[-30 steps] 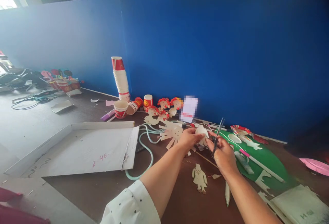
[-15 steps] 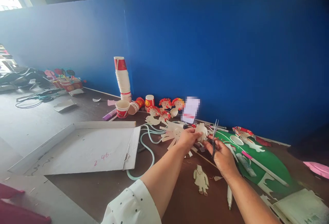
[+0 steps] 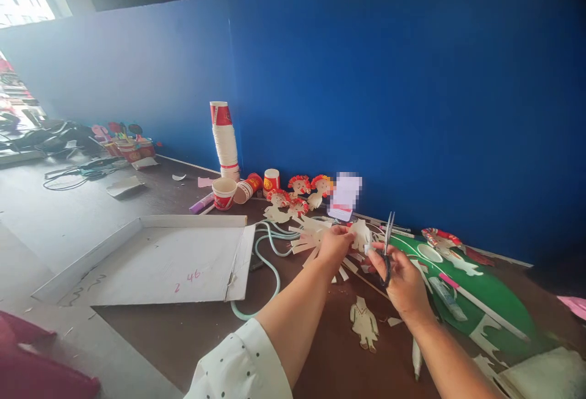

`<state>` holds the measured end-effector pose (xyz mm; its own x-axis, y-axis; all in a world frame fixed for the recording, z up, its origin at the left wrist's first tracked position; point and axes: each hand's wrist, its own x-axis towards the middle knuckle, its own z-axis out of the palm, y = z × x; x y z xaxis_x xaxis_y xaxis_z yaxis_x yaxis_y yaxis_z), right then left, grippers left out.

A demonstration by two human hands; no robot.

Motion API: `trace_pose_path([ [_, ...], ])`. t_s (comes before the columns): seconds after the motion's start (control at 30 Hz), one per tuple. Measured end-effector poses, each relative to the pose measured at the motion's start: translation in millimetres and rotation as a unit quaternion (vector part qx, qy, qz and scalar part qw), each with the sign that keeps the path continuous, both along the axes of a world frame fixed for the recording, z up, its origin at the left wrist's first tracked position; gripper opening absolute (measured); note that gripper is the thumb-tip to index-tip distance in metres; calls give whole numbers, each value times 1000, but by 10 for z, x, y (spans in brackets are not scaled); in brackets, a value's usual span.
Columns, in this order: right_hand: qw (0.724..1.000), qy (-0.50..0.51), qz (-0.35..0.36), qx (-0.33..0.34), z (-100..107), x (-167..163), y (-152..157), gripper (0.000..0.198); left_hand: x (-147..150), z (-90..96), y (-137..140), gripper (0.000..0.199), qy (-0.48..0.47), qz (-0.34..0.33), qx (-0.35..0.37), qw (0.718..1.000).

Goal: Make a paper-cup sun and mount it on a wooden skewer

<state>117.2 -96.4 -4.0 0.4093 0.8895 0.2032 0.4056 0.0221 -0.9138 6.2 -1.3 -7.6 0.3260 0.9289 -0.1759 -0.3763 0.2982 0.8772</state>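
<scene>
My left hand [image 3: 336,242] is closed on the edge of a cream paper cutout [image 3: 360,234]. My right hand [image 3: 399,268] holds a pair of scissors [image 3: 389,240] with the blades pointing up, and its thumb and fingertips are close to the cutout's right edge. A small pale bit of paper shows at those fingertips. Left of my left hand lies a fringed paper piece [image 3: 307,235] cut into strips. A doll-shaped paper cutout [image 3: 364,324] with a drawn neckline lies flat below my hands.
An open white box lid [image 3: 137,265] lies left, beside a pale cable [image 3: 273,265]. Behind stand a tall stack of paper cups [image 3: 225,149] and paper dolls with red frills [image 3: 300,185]. A green mat [image 3: 497,298] with scraps is right; a white marker [image 3: 416,359] lies nearer.
The whole view has shifted slightly, so things sit farther right. Both hands stay on the cutout and scissors, and a small pale bit of paper now shows at my right fingertips.
</scene>
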Motion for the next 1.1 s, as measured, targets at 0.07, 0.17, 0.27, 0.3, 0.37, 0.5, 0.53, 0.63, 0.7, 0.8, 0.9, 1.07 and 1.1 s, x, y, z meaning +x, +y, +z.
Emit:
trace_pose_path([
  [0.07,999,29,38,-16,14,-39,-13,41,-8,5,3,10,-16,-2,-10,1000],
  [0.17,992,54,94,-61,40,-82,-31,38,-15,10,7,12,-32,-1,-8,999],
  [0.27,981,62,148,-112,64,-103,-45,36,-17,19,7,16,-40,5,2,999],
  [0.3,978,60,159,-125,68,-103,-47,35,-17,23,8,16,-45,7,2,999],
  [0.37,974,53,168,-140,67,-92,-49,34,-16,27,13,16,-56,11,1,998],
  [0.5,974,37,166,-150,46,-53,-37,34,-12,3,43,17,-59,18,14,998],
  [0.53,974,36,164,-153,44,-47,-34,34,-12,-7,52,19,-57,22,20,998],
  [0.63,974,40,157,-158,50,-45,-31,35,-17,-23,67,24,-55,29,27,998],
  [0.7,974,41,153,-161,56,-49,-33,35,-26,-15,63,26,-62,30,19,997],
  [0.8,974,46,154,-158,59,-51,-41,34,-41,13,46,27,-84,33,5,996],
  [0.9,971,47,166,-163,61,-53,-49,32,-50,30,37,26,-104,30,0,994],
  [1.07,967,39,183,-176,68,-56,-50,33,-48,21,43,25,-103,32,4,994],
  [1.1,966,37,185,-175,68,-55,-48,33,-47,20,45,25,-102,33,7,994],
])
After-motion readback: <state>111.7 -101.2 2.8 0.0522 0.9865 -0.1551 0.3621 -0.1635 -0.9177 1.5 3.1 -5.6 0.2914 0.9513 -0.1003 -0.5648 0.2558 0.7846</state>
